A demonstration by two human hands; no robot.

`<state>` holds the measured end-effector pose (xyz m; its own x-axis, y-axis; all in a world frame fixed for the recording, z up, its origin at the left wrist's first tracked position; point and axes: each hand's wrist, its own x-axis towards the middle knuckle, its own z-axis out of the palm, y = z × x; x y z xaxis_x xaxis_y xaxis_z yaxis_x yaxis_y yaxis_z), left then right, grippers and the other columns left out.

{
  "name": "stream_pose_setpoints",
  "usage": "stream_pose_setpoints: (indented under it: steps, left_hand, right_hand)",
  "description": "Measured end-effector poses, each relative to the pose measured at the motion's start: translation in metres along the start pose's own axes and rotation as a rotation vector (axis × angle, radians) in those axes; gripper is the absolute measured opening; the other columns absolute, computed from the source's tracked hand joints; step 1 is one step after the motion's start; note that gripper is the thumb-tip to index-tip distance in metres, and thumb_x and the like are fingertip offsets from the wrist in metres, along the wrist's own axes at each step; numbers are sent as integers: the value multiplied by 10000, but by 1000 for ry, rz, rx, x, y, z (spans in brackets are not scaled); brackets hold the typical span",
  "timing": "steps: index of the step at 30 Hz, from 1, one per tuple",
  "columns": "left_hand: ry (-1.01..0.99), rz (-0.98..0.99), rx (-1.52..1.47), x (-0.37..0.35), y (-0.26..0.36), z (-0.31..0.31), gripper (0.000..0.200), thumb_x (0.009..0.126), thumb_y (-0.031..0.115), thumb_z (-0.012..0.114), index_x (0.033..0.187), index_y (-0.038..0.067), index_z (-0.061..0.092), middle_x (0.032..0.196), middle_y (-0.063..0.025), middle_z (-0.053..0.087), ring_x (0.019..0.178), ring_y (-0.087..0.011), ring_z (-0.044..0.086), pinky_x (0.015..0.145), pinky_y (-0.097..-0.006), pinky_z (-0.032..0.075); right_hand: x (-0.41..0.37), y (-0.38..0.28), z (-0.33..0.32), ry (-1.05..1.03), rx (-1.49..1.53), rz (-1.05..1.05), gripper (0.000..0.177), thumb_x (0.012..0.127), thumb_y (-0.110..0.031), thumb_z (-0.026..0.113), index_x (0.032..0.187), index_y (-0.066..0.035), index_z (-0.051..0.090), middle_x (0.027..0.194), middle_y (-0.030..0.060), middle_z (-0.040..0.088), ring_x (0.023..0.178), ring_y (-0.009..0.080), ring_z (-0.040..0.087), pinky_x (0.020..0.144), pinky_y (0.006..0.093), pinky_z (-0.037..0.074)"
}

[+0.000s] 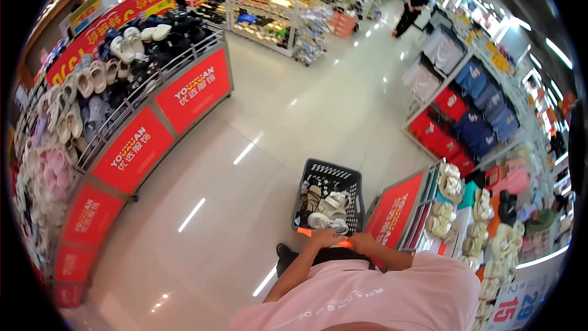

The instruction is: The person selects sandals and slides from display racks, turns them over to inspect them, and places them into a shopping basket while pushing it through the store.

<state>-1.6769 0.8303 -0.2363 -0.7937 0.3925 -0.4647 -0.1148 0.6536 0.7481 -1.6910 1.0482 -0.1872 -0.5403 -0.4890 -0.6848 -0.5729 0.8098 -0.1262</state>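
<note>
A black shopping basket (304,193) is in front of me, low in the middle of the head view. It holds several shoes and sandals, among them a pair of white shoes (318,220) at its near end. Both my hands are closed around the basket's orange handle (304,232). My left hand (324,238) grips it toward the left, and my right hand (361,243) has hold of its right part. The fingers are partly hidden under the hands. One dark shoe (282,249) of mine shows just below the basket.
A curved red-panelled display stand (135,150) heaped with shoes runs along the left. Close on my right is another red-panelled shoe stand (395,211), with clothing shelves (453,95) beyond. Shoe racks (263,9) stand at the back. A person in dark clothes (411,9) is farther down the tiled aisle (269,129).
</note>
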Motion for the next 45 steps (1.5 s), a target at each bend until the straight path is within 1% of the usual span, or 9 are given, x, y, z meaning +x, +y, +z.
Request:
stream_pose_setpoints:
  steps: [2,5,12,15,23,26,29,32,45]
  left_hand:
    - [-143,-18,-242,4,4,-3,660,707,734,669,795,80,695,800,-87,700,758,-199,651,685,-375,502]
    - [72,244,-219,33,-19,32,628,693,604,772,955,45,659,933,-119,691,774,-206,645,699,-368,510]
    - [-32,274,-475,73,1,44,518,801,318,748,1160,17,527,991,-112,648,921,-243,628,837,-358,496]
    - [179,363,-475,107,-5,66,529,803,319,743,1192,33,529,1060,-123,635,996,-242,607,895,-356,470]
    - [337,153,-634,129,21,52,504,828,404,687,1219,105,578,1129,-134,654,1061,-273,614,899,-386,465]
    - [323,-203,-343,129,57,27,411,790,383,677,1108,123,656,1046,-134,682,1017,-291,641,875,-419,479]
    - [712,-278,-259,142,75,39,362,764,346,656,1044,116,675,982,-145,689,936,-323,661,827,-455,501]
    - [702,-315,-280,155,79,26,351,772,333,646,1043,110,650,945,-151,683,913,-347,654,805,-460,504]
    - [805,-456,-580,209,74,-24,332,791,340,649,1037,117,639,902,-101,670,886,-246,644,791,-398,471]
  right_hand:
    - [7,12,-13,-31,-87,11,305,798,-231,680,1099,-178,668,1106,128,617,1027,320,642,805,459,538]
    - [31,38,-18,-76,-246,37,295,775,-212,702,1068,-180,690,1089,113,619,1026,303,649,803,444,547]
    - [59,102,-44,48,-387,91,257,809,-133,647,1062,-156,682,1137,128,623,1066,319,634,835,459,548]
    - [70,118,-58,142,-385,46,224,828,-128,627,1048,-122,671,1096,129,629,1055,323,630,846,460,542]
    - [124,172,-82,526,-113,-151,107,775,-92,614,844,-111,693,965,141,630,931,338,616,753,458,516]
    - [154,192,-100,566,-109,-293,123,757,-76,610,830,-101,706,927,146,629,888,344,612,760,456,505]
    - [178,196,-122,559,30,-446,148,730,-53,616,834,-93,714,889,146,636,900,347,605,743,457,493]
    - [194,200,-146,664,52,-642,109,761,-100,613,806,-114,711,876,101,645,909,324,599,735,468,483]
    - [282,164,-237,441,-288,-803,150,812,-91,622,913,-146,717,1052,89,613,1046,313,583,801,425,558]
